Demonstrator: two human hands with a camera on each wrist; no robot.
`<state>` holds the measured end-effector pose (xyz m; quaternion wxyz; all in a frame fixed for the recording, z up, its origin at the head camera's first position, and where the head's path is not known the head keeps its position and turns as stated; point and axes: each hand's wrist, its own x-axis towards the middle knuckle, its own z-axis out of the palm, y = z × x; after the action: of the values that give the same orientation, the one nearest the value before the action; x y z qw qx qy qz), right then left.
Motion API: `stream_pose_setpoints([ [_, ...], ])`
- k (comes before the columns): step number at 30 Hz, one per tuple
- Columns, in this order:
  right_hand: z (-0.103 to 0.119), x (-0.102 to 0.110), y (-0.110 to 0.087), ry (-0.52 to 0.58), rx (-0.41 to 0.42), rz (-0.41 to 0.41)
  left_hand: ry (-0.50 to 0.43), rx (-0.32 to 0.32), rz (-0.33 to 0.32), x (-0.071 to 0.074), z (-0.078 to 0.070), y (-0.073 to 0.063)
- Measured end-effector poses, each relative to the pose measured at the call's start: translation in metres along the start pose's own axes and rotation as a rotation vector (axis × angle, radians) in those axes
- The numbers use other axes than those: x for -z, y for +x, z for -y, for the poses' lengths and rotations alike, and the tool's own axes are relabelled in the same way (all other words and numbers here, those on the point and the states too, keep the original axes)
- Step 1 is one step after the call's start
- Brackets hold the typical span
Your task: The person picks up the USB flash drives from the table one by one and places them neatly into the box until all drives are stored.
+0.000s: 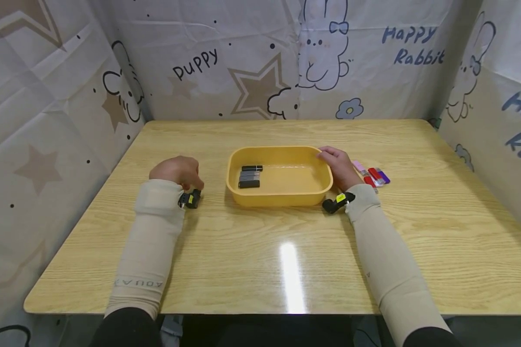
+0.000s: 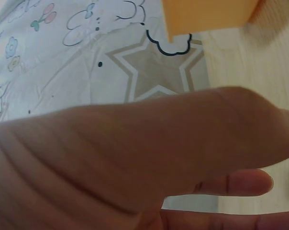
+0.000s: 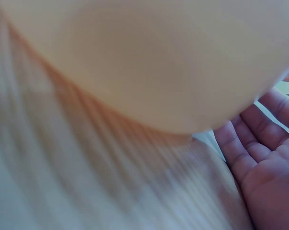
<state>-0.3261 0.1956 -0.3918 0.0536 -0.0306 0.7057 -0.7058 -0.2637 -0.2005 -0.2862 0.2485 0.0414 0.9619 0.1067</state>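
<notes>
A yellow plastic tray with rounded corners stands mid-table. Inside it, at the left end, several short black and grey sticks lie side by side; their kind is unclear. My right hand grips the tray's right end, thumb over the rim and fingers along the outer wall. In the right wrist view the fingers reach along the wall. Left of the tray my left hand is low over the table, fingers bent downward. Whether anything lies between its fingertips is hidden in both views.
Just right of the right hand lies a small group of pink, red and purple sticks, partly covered by that hand. The wooden table has printed cloth walls behind it and at both sides.
</notes>
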Motion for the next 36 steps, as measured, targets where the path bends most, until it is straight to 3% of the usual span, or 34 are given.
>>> stream_pose_setpoints([
  [3,0.000,0.000,0.000,-0.013,0.000,0.005,0.000,0.037,0.023,-0.002,0.003,0.003],
  [11,0.000,0.001,0.000,-0.013,0.009,-0.001,-0.001,0.044,0.065,-0.006,0.008,0.010],
  [21,-0.001,0.001,0.000,-0.017,0.016,0.000,0.045,0.066,0.053,-0.008,0.005,0.011],
  [36,0.000,0.001,-0.001,-0.030,0.002,0.007,0.082,0.039,0.059,-0.013,-0.006,0.011],
])
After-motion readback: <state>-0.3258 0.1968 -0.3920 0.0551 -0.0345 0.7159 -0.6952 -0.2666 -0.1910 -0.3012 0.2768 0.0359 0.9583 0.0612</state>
